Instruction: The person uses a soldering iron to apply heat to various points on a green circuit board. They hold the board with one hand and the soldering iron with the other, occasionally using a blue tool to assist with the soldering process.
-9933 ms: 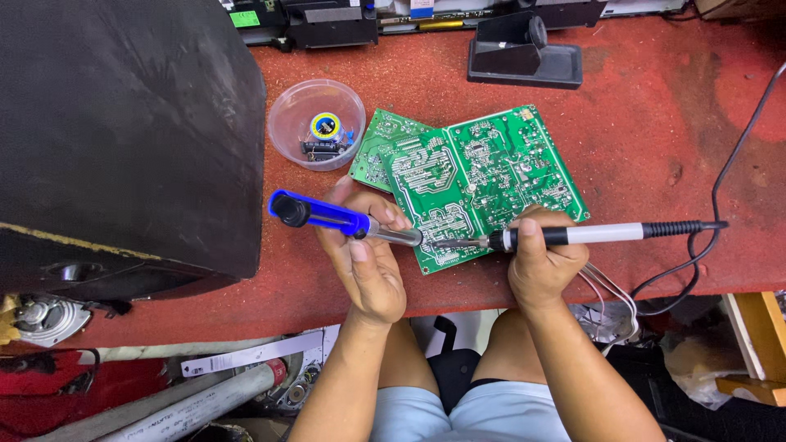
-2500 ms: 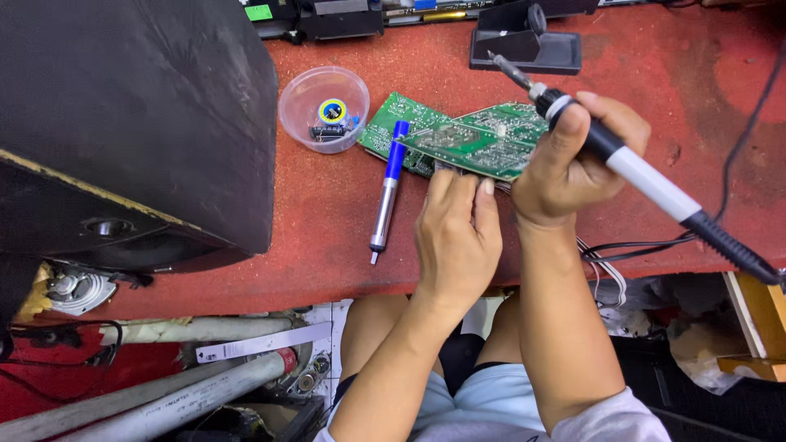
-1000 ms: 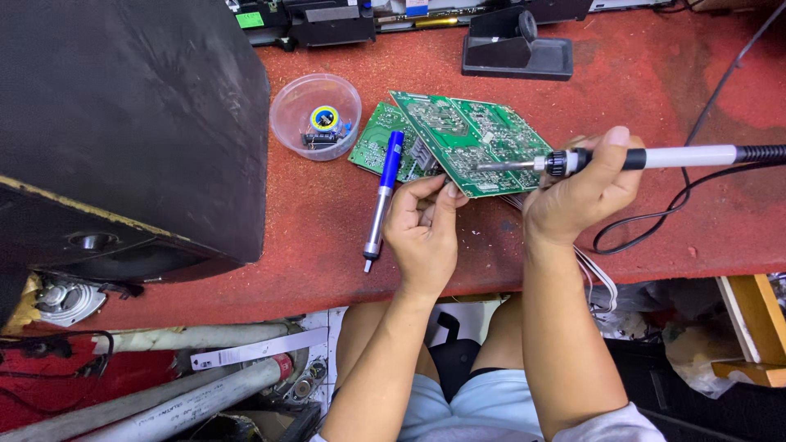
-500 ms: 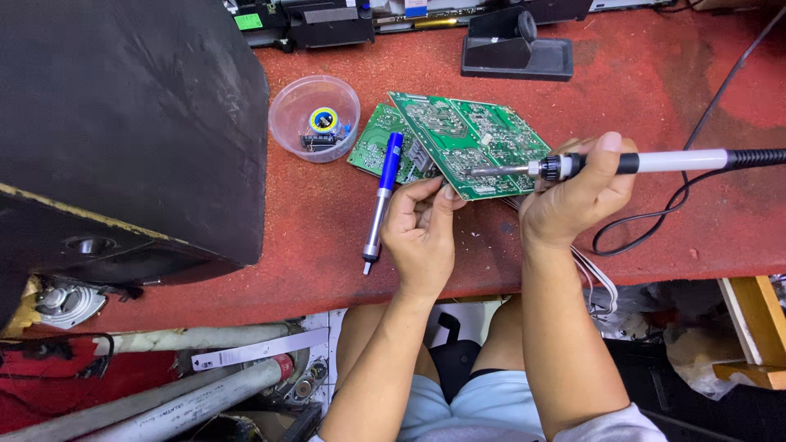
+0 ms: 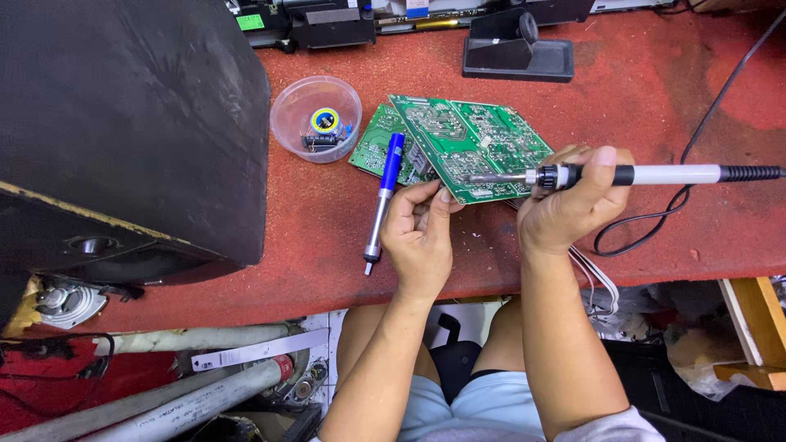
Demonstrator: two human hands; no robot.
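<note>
Taking the green circuit board as the landmark and going left to right: far to its left a large black speaker cabinet, matt and round-cornered, covers that end of the red, felt-like bench. Between cabinet and board stands a clear round plastic tub with small parts inside. Just left of the board lies a desoldering pump, blue barrel and silvery stem, its blue end resting on a second, smaller green board.

A few seconds ago the pump lay alone on the bench while both hands turned the board; ten seconds ago the left hand held it. Now the board sits tilted, its solder side up, so the work has gone from sucking solder to heating a joint.

The left hand pinches the board's near edge between thumb and fingers, propping it. At the board's right edge, the right hand is clenched round the soldering iron, white handle with black grip, its metal tip lying on the board's surface. A black cable loops away to the right. Behind the board stands a black iron stand.
</note>
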